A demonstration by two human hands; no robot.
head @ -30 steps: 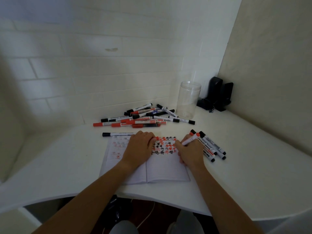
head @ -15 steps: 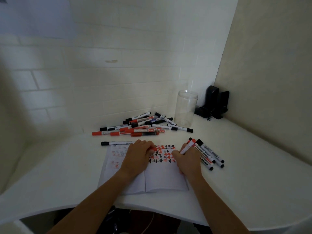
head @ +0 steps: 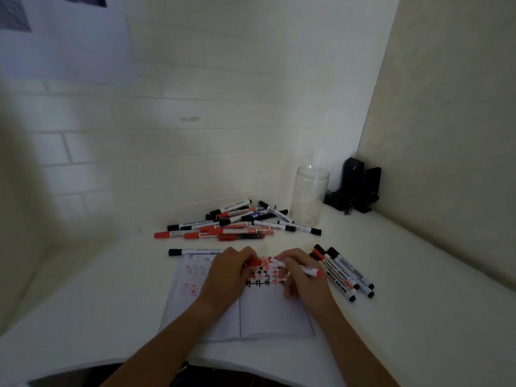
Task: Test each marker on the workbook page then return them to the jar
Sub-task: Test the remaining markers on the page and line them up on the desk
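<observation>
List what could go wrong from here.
The left hand holds the red cap and the right hand the red marker over the workbook: a missed recap could smear ink. The small marker group beside the right hand could be knocked and roll.

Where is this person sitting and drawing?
Probably a small desk tucked into a room corner, at home or in a study nook. A white table meets brick-patterned walls, with an open workbook, a heap of markers and an empty jar.
</observation>
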